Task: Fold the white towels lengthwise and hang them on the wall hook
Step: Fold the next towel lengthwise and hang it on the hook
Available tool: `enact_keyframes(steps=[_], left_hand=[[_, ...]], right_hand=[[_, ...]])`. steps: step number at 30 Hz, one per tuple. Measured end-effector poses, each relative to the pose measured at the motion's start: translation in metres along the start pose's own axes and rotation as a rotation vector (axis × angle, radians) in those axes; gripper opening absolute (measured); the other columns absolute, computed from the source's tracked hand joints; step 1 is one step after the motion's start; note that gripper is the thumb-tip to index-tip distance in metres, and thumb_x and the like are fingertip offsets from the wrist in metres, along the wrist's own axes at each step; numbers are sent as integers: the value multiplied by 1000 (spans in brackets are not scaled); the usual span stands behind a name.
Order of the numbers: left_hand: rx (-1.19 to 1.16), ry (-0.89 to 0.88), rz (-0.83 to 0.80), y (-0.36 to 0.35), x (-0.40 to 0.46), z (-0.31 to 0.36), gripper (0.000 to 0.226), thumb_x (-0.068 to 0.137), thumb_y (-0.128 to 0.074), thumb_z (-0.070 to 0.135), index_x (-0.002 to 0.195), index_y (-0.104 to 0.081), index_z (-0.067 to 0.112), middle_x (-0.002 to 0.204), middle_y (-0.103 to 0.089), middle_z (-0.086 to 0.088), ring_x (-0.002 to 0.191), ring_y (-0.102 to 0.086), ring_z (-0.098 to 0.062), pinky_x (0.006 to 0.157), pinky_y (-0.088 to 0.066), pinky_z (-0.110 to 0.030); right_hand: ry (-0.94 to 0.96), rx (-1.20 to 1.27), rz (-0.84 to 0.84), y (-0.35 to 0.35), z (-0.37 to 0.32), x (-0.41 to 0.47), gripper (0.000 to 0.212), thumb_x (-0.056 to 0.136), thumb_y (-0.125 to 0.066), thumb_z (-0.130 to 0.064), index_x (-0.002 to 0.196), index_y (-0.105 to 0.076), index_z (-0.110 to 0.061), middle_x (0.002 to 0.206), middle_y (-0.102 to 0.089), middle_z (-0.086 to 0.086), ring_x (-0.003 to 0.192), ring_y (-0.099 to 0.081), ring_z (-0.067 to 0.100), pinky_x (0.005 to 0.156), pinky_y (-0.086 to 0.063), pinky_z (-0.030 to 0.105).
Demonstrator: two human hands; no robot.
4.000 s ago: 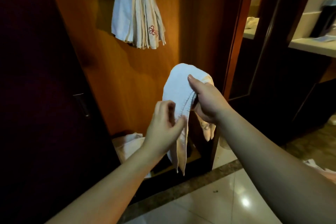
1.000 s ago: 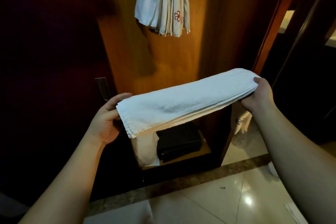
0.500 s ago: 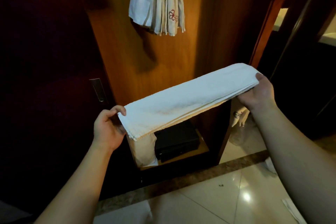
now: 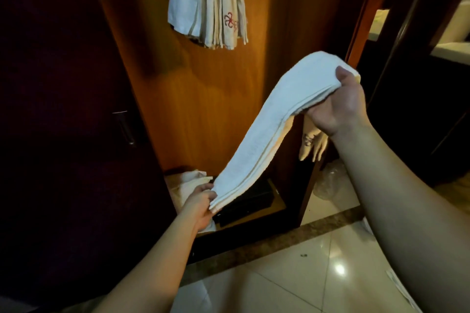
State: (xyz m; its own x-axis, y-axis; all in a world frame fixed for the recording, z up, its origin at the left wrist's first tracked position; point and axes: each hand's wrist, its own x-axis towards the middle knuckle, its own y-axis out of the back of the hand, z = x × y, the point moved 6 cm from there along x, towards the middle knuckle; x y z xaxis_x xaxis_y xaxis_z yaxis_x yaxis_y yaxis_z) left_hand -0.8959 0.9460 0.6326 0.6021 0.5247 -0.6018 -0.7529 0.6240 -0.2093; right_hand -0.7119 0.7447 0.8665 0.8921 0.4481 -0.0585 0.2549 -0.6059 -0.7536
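Observation:
A white towel (image 4: pixel 264 134), folded into a long narrow strip, slopes from upper right down to lower left. My right hand (image 4: pixel 338 107) grips its upper part, thumb on top, and a short end with a red emblem hangs below that hand. My left hand (image 4: pixel 201 204) pinches the lower end, low down near the cabinet shelf. Several folded white towels (image 4: pixel 207 5) hang on the wooden wall panel above; the hook itself is hidden at the top edge.
A dark cabinet door with a metal handle (image 4: pixel 124 127) fills the left. On the low shelf lie a black box (image 4: pixel 251 198) and crumpled white towels (image 4: pixel 185 183). A wooden door frame (image 4: pixel 366 15) stands right. Glossy floor tiles (image 4: pixel 292 279) lie below.
The towel, earlier stretched almost level between both hands, now slopes steeply: my left hand dropped with its end toward the shelf while my right hand stayed high. Four seconds ago it hung draped over my right hand.

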Motion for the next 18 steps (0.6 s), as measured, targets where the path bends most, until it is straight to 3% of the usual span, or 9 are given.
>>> enact_keyframes(steps=[5,8,10,12,14,16,18], left_hand=[[252,27,23,-27,-3,-6,31,90,-52,-4,117,-53,10,107,-56,-17,97,-58,-31,66,-51,-38],[308,-252,116,-49,-23,21,14,94,-54,13,107,-55,18,101,-57,-10,90,-55,-23,79,-49,-37],[191,-486,39,-74,-58,48,10,101,-49,16,101,-59,16,98,-64,-9,87,-61,-21,85,-53,-39],[156,-641,-203,-110,-101,69,24,105,-44,21,97,-62,10,92,-69,-10,83,-65,-25,79,-54,-37],[232,-707,-417,-145,-132,78,40,105,-39,39,104,-65,8,99,-72,-7,92,-67,-24,80,-53,-31],[341,-718,-475,-174,-144,80,70,93,-32,67,125,-61,13,124,-67,-3,116,-63,-16,98,-48,-26],[382,-683,-485,-195,-149,79,98,75,-26,86,146,-47,21,150,-49,1,139,-43,-12,116,-30,-31]], right_hand=[[12,-111,-78,-25,-3,-4,50,101,-43,-41,140,-43,-10,118,-70,18,103,-70,37,88,-55,56],[17,-152,-66,-33,-4,-2,48,100,-48,-39,140,-43,-12,123,-67,17,110,-66,37,96,-50,60],[15,-203,-45,-38,-4,-1,48,100,-49,-40,139,-44,-12,124,-66,16,111,-65,35,101,-47,59],[18,-272,-30,-45,-5,0,50,100,-48,-40,141,-45,-10,126,-65,15,112,-64,33,105,-45,57],[27,-317,-24,-54,-6,0,51,101,-47,-40,141,-45,-9,129,-63,14,113,-63,31,108,-43,53],[25,-334,-40,-64,-9,-1,53,100,-48,-40,143,-43,-10,134,-60,14,117,-61,30,108,-43,50],[27,-307,-62,-73,-14,-1,55,99,-49,-41,145,-41,-10,138,-58,15,120,-59,31,109,-42,50]])
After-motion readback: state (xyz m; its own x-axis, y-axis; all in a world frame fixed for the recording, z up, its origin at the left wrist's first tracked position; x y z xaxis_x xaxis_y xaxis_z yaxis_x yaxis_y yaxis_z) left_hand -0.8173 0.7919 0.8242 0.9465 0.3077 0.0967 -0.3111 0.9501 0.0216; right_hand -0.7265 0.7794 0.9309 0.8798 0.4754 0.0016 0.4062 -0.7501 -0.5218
